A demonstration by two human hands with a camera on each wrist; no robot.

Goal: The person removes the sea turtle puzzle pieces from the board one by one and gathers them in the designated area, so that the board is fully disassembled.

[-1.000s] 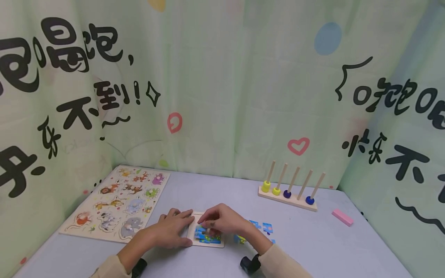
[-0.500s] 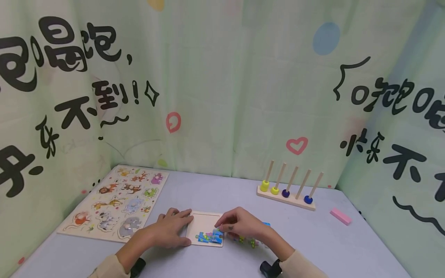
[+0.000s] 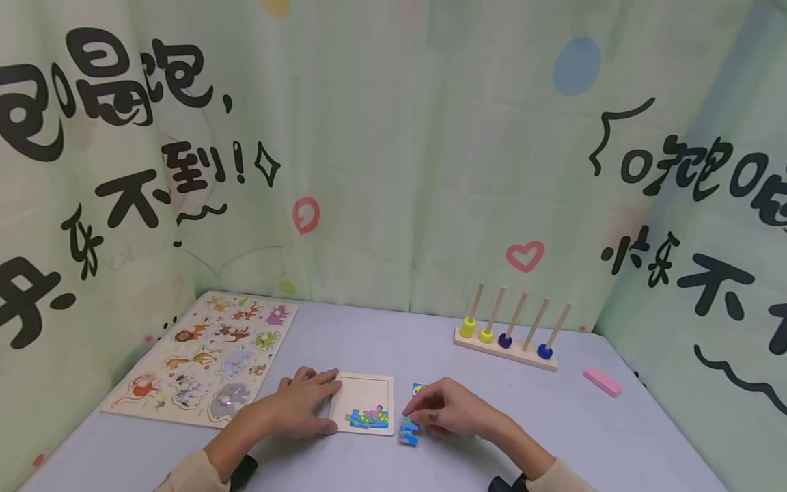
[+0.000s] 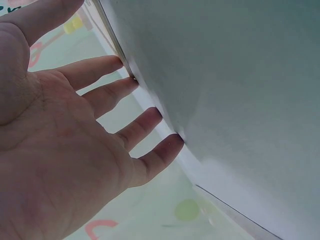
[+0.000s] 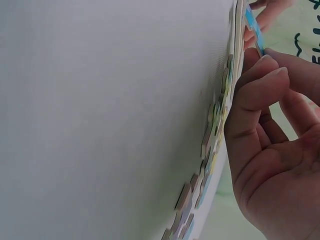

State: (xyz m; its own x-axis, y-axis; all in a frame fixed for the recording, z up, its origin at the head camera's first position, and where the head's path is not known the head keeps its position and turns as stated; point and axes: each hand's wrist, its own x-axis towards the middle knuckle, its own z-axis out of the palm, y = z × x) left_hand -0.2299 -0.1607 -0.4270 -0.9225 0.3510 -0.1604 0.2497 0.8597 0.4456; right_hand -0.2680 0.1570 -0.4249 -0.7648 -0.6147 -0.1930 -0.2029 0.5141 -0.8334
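A small square wooden puzzle tray point(image 3: 358, 394) lies before me, with several joined jigsaw pieces point(image 3: 367, 418) along its lower right part. My left hand point(image 3: 300, 407) rests spread at the tray's left edge, its fingertips touching the frame. In the left wrist view its fingers point(image 4: 150, 122) are fairly straight and apart. Just right of the tray, my right hand point(image 3: 451, 411) pinches a blue jigsaw piece point(image 3: 408, 434) between thumb and fingers. The right wrist view shows that blue piece point(image 5: 256, 31) tilted above the table surface. More loose pieces point(image 5: 186, 196) lie under and behind the right hand, mostly hidden in the head view.
At the left lies a large wooden animal puzzle board point(image 3: 203, 359). A wooden peg stand point(image 3: 505, 348) with yellow and dark blue beads stands at the back right, and a pink block point(image 3: 602, 381) lies right of it. A printed curtain point(image 3: 369, 171) hangs behind the table.
My right hand has moved right, out of the tray, lifting the blue jigsaw piece off the pieces there. Fewer blue pieces now show in the tray. The left hand has stayed at its edge.
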